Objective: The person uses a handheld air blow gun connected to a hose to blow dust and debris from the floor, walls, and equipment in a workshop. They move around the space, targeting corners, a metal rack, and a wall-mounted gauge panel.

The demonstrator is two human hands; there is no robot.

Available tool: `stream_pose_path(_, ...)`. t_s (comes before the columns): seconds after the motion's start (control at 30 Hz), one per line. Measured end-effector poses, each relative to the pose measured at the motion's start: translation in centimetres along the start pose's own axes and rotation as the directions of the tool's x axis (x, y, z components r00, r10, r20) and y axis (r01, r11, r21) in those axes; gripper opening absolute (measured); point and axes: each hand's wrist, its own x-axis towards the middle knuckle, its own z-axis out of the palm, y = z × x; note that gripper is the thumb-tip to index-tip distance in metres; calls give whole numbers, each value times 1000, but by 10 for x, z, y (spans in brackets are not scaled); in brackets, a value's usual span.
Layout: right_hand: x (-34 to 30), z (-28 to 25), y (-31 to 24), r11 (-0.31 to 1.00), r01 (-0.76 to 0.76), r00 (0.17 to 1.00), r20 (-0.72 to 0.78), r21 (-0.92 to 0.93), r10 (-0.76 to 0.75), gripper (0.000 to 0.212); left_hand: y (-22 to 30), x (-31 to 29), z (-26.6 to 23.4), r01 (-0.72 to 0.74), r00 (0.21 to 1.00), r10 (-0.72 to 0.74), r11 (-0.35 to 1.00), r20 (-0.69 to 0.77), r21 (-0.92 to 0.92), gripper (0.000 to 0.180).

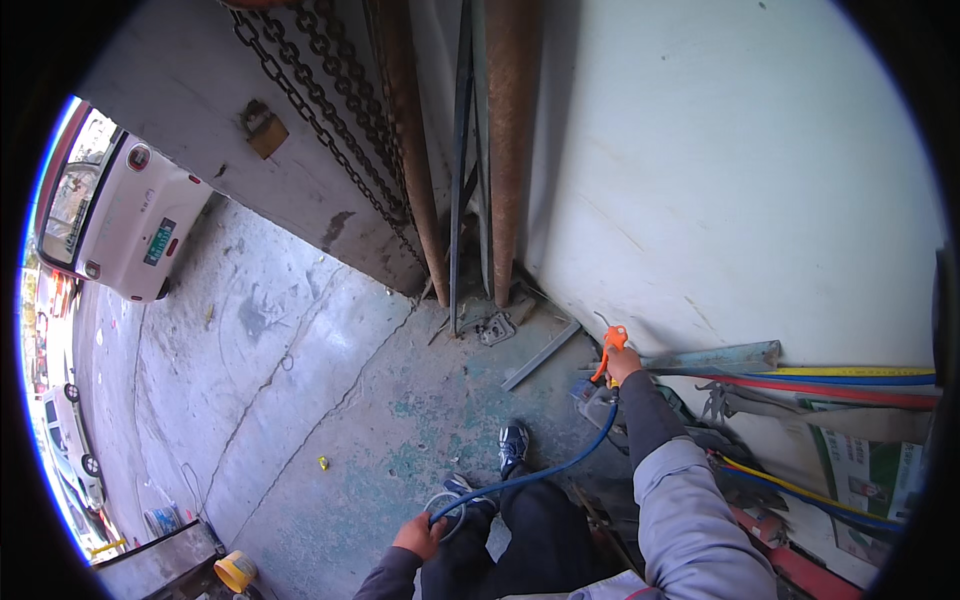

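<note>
An orange air blow gun (615, 336) with a thin bent nozzle is held in my right hand (625, 366), in front of the white wall. From its handle a blue air hose (548, 474) curves down and left across my legs. My left hand (418, 537) is closed around that hose near my left knee. Just below the blow gun, a grey object (592, 400) on the floor is partly hidden by the hose and my right arm; I cannot make out its kind.
Rusty pipes (514, 150) and hanging chains (330, 125) stand at the corner. A metal strip (541, 356) lies on the floor. Yellow, blue and red hoses (850, 375) run along the wall at right. A yellow container (236, 571) sits at lower left; a white vehicle (140, 215) is beyond.
</note>
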Motion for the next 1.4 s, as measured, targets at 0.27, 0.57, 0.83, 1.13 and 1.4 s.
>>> stream_pose_path(0.27,-25,-14,18,1000,-23,1000,-10,10,23,42,-1,-39,-24,-76,984,75,997,-159,2,39)
stream_pose_path(0.57,-110,-38,84,999,-38,991,-125,-3,38,43,-51,-94,22,-144,984,136,987,-116,-68,41)
stream_pose_path(0.83,-205,-76,185,991,-129,957,-266,-34,115,42,-71,-130,52,-208,977,199,970,-76,-129,44)
stream_pose_path(1.13,-265,-151,263,953,-284,904,-300,107,303,36,-55,-152,72,-328,944,329,942,7,-68,47)
stream_pose_path(1.4,-285,-155,305,861,-508,860,-36,10,508,24,-48,-162,86,-398,914,401,915,54,-57,48)
